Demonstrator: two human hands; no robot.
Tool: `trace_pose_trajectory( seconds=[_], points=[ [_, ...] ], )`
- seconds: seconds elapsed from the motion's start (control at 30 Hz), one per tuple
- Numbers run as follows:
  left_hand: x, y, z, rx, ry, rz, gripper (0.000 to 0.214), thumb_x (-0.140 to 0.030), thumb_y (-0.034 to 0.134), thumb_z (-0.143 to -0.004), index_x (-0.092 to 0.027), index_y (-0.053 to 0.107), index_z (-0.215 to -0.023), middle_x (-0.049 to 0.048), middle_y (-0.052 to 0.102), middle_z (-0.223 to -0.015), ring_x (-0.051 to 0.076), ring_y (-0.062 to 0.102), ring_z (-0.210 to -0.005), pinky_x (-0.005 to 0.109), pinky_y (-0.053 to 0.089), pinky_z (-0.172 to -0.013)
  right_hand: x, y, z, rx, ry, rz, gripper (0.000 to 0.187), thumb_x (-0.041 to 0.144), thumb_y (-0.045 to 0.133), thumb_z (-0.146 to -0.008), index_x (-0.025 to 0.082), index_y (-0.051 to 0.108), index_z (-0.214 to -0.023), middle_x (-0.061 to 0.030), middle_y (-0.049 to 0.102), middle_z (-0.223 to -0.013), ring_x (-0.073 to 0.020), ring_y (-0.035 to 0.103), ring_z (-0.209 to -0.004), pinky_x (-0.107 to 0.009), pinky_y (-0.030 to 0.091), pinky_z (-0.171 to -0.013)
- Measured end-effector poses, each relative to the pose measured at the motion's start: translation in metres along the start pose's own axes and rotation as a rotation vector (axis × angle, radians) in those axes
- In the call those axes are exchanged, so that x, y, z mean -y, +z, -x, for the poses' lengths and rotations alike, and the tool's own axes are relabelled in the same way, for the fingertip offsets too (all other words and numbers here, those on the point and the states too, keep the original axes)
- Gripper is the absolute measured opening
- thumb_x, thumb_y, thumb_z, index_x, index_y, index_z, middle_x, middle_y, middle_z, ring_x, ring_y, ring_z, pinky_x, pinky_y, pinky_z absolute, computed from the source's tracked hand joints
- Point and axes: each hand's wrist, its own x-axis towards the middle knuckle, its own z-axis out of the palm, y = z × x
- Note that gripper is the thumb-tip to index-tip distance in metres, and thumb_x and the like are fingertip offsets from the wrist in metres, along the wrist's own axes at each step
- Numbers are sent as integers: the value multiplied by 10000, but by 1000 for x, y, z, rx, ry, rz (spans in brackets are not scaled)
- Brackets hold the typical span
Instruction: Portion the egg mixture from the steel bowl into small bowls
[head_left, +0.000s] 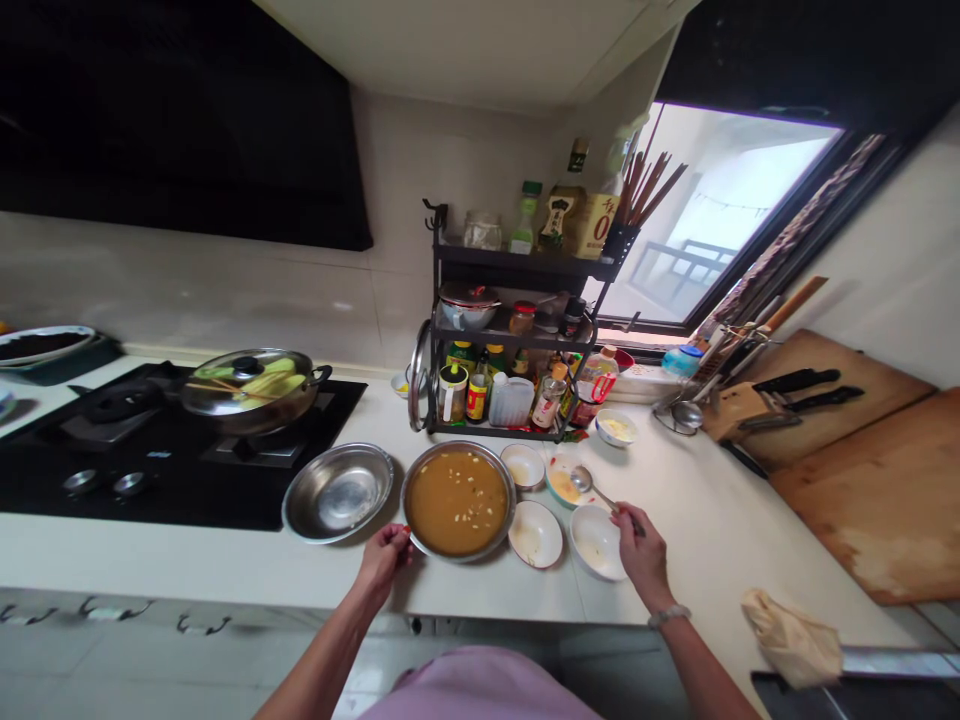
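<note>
My left hand (pixel 385 560) is closed at the left rim of a metal bowl (pixel 512 512), fingers pinched against its edge. Brown liquid (pixel 457 490) with pale bits floating on it fills that bowl. In my closed right hand (pixel 643 560) is a metal spoon (pixel 582 480), its head over a small bowl (pixel 561 490) with yellowish contents. Close around stand three white bowls: a round bowl (pixel 523 466) behind, a front bowl (pixel 535 535) with traces inside, and a right bowl (pixel 596 542) partly under my right hand. An empty metal basin (pixel 339 492) sits left of the liquid.
A lidded pan (pixel 251 390) stands on the black stove (pixel 172 480). Behind the bowls rises a black rack (pixel 517 335) of bottles and jars. To the right are a knife block (pixel 739 412), cutting boards (pixel 877 500) and a beige cloth (pixel 791 638).
</note>
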Motion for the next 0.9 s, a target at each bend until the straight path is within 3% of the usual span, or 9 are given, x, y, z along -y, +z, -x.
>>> trace_pose_trajectory(
  seconds=[0.13,0.23,0.43,0.7,0.9],
  points=[
    [1,0,0,-1,1,-4,393,-386,800,-455,-162,528,-630,-39,542,-471,83,481,-437,203,381,-442,5,8,3,30,42,-71,330,481,544,-772,179,627,-874,-95,695,-835,-226,690,-726,-358,547,-695],
    [1,0,0,0,5,-4,392,-393,797,-459,-162,528,-626,-38,542,-468,82,478,-434,204,381,-441,10,15,5,-4,199,-190,330,466,587,-735,171,630,-876,-74,702,-780,-225,698,-720,-350,555,-706],
    [0,1,2,-3,3,0,371,-384,786,-468,-164,529,-620,-37,548,-469,84,480,-433,199,374,-438,3,14,0,-293,523,-511,289,373,713,-593,142,627,-743,-3,659,-627,-172,674,-584,-285,577,-634],
    [-1,2,2,-12,-6,-6,347,-372,775,-488,-164,532,-623,-32,545,-470,87,488,-431,199,378,-439,16,-6,-3,-372,543,-674,276,273,789,-509,121,637,-683,2,660,-649,-148,668,-578,-238,591,-607],
    [-1,2,2,0,8,5,358,-378,779,-481,-162,538,-634,-34,546,-477,86,484,-437,200,384,-440,47,-6,-2,-293,511,-727,291,311,805,-540,123,645,-694,-16,677,-752,-160,687,-614,-255,595,-665]
  ],
)
